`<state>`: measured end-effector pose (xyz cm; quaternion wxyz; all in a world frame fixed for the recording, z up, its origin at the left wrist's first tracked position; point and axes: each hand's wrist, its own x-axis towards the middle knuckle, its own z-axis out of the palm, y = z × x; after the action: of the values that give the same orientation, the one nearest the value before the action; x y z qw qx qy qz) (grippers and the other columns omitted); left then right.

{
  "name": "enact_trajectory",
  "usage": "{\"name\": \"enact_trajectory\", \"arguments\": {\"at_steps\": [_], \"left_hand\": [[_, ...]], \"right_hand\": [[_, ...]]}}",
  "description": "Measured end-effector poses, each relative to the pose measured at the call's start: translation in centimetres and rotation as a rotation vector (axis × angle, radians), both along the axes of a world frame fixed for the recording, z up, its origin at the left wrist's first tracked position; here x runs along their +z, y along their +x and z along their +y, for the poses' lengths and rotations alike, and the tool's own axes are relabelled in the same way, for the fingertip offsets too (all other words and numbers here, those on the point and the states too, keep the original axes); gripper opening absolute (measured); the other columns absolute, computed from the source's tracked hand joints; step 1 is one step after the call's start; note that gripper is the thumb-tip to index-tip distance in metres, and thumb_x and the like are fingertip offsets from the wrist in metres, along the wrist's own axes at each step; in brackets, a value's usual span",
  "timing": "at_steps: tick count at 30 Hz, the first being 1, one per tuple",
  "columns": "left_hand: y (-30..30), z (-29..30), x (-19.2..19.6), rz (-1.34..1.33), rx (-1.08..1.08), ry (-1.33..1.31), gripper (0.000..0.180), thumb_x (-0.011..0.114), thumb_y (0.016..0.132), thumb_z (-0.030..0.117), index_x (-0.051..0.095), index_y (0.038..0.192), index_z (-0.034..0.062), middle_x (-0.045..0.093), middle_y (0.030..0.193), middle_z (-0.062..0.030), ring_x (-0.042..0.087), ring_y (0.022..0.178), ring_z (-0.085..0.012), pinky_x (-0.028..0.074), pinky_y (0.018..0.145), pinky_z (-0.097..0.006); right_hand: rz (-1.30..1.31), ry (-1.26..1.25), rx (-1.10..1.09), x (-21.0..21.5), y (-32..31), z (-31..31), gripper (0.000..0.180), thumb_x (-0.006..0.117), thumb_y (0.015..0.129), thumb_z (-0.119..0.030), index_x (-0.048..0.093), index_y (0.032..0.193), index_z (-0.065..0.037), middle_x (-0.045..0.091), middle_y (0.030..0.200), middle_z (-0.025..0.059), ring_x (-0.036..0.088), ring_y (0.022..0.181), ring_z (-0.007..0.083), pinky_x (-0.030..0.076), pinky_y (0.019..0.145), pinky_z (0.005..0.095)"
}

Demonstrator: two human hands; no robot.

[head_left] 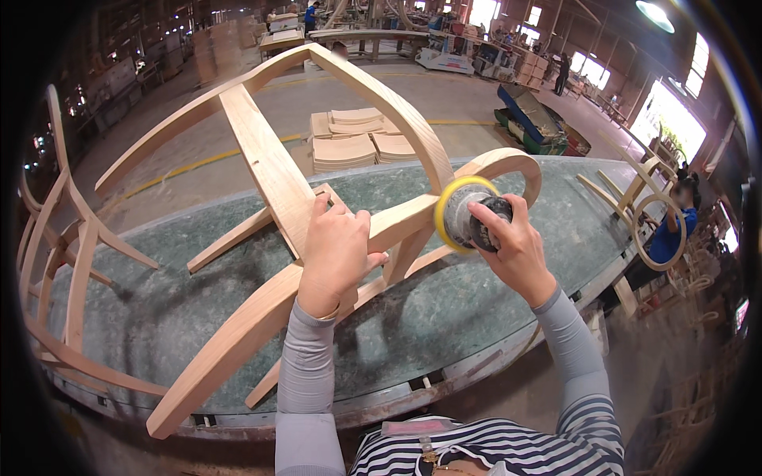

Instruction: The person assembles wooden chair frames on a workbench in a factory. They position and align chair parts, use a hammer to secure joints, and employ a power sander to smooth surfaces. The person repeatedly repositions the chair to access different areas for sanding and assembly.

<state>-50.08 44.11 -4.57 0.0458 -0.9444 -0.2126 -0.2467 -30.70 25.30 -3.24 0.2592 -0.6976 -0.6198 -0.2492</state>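
A bare wooden chair frame lies on its side across the green worktop, with a curved back, a broad middle slat and a looped armrest. My left hand is closed round a rail of the frame near its middle, the thumb pointing right. In my right hand is a round power sander with a yellow-edged pad and a dark top. Its pad stands on edge against the joint where the armrest, the back and a rail meet. My palm and fingers cover part of the sander's body.
The worktop has a green, dusty surface. At the left stands another wooden chair frame. Stacks of curved wooden panels sit beyond the far edge, near a dark green bin. A person in blue is at the right beside more chair frames.
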Motion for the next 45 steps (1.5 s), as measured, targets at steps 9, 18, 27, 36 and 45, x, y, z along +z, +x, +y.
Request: {"name": "enact_trajectory", "arguments": {"at_steps": [9, 18, 27, 36, 45], "left_hand": [[0.1, -0.3, 0.2, 0.003, 0.021, 0.005, 0.046, 0.081, 0.053, 0.045, 0.062, 0.072, 0.0079, 0.059, 0.061, -0.0070, 0.058, 0.070, -0.0229, 0.033, 0.098, -0.041], [0.3, -0.4, 0.1, 0.029, 0.043, -0.019, 0.048, 0.082, 0.049, 0.046, 0.061, 0.069, 0.0079, 0.058, 0.060, -0.0065, 0.058, 0.069, -0.0230, 0.034, 0.100, -0.042], [0.2, -0.3, -0.1, 0.010, 0.040, -0.004, 0.049, 0.081, 0.048, 0.048, 0.061, 0.069, 0.0085, 0.056, 0.059, -0.0057, 0.058, 0.068, -0.0225, 0.034, 0.099, -0.043], [0.5, -0.6, 0.5, 0.015, 0.036, -0.024, 0.049, 0.082, 0.046, 0.047, 0.061, 0.068, 0.0081, 0.056, 0.059, -0.0068, 0.058, 0.067, -0.0235, 0.035, 0.098, -0.042], [1.1, -1.4, 1.2, 0.030, 0.078, 0.013, 0.046, 0.082, 0.049, 0.045, 0.062, 0.068, 0.0086, 0.058, 0.059, -0.0060, 0.058, 0.070, -0.0221, 0.033, 0.099, -0.040]], "right_hand": [[0.036, 0.059, 0.055, -1.2, 0.3, -0.8, 0.069, 0.072, 0.061, 0.000, 0.056, 0.122, -0.027, 0.046, 0.113, 0.0165, 0.061, 0.086, 0.0337, 0.054, 0.069, 0.0396], [0.127, -0.051, 0.051, 1.1, -0.4, -0.7, 0.073, 0.071, 0.060, 0.002, 0.054, 0.124, -0.027, 0.046, 0.111, 0.0152, 0.059, 0.091, 0.0323, 0.054, 0.070, 0.0385], [0.099, -0.164, 0.050, 0.6, 0.0, -1.4, 0.072, 0.071, 0.061, 0.002, 0.054, 0.124, -0.027, 0.047, 0.111, 0.0158, 0.060, 0.088, 0.0330, 0.053, 0.067, 0.0392], [0.055, 0.088, 0.044, -1.1, 2.1, -0.1, 0.065, 0.071, 0.064, -0.001, 0.056, 0.121, -0.027, 0.044, 0.112, 0.0176, 0.060, 0.085, 0.0347, 0.052, 0.067, 0.0389], [0.596, -0.064, -0.264, -15.3, 8.3, -5.8, 0.077, 0.077, 0.065, -0.010, 0.043, 0.133, -0.022, 0.043, 0.119, 0.0199, 0.057, 0.095, 0.0418, 0.049, 0.079, 0.0449]]}}
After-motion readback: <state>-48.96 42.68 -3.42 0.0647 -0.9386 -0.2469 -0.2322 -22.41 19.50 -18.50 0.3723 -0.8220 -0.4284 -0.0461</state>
